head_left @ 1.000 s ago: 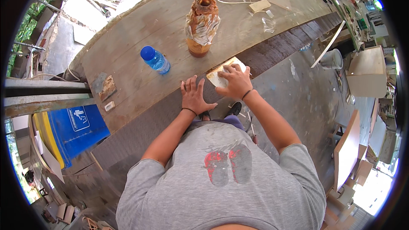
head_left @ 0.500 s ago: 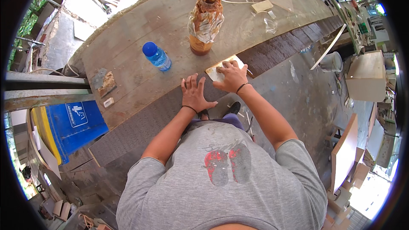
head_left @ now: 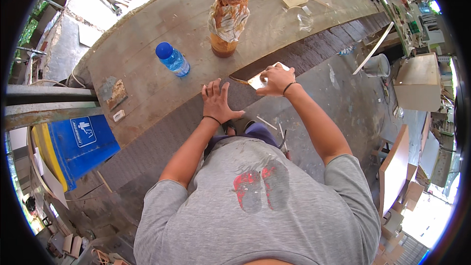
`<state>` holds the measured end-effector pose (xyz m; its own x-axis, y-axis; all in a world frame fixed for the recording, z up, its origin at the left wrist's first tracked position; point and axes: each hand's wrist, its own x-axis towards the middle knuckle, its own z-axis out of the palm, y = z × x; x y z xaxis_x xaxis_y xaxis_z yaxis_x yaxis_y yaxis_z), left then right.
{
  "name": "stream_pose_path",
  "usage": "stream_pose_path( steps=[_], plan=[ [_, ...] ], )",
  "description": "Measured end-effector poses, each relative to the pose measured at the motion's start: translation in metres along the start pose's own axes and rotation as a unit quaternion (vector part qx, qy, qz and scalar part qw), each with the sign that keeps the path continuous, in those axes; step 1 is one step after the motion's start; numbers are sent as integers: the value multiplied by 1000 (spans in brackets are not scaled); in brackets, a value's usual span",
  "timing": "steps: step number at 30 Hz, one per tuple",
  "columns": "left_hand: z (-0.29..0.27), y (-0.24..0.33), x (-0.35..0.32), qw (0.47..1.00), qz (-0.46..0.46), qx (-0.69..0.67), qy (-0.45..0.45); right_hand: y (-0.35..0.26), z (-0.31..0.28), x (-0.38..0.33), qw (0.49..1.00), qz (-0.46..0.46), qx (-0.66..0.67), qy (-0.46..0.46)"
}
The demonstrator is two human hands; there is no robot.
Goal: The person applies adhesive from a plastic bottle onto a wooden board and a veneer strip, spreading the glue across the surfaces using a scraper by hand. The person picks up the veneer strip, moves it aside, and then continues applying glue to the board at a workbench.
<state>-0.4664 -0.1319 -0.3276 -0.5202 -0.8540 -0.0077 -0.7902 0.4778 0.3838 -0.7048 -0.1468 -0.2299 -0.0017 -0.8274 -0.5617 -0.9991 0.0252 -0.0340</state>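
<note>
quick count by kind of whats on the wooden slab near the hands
Blue-capped water bottle: 1
Rag-wrapped wooden vase: 1
Pale sanding pad under the right hand: 1
Flat rusty scrap: 1
Small white block: 1
Total: 5

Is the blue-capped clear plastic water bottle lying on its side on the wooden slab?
No, the blue-capped clear plastic water bottle stands upright on the wooden slab, left of the cloth-wrapped wooden vase.
</note>
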Motion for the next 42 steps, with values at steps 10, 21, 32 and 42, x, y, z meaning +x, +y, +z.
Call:
stream_pose_path(
  steps=[10,21,32,42],
  plan=[
    [12,-6,5,1000,6,-16,11,54,20,-61,994,76,2,-80],
    [-43,-75,-84,984,-85,122,-97,-19,36,-89,959,-95,223,150],
    [-77,-126,-124,973,-142,98,-152,-126,73,-15,968,-77,118,206],
    [-52,-134,-144,998,-57,31,-19,-130,60,-36,982,-39,77,170]
  ],
)
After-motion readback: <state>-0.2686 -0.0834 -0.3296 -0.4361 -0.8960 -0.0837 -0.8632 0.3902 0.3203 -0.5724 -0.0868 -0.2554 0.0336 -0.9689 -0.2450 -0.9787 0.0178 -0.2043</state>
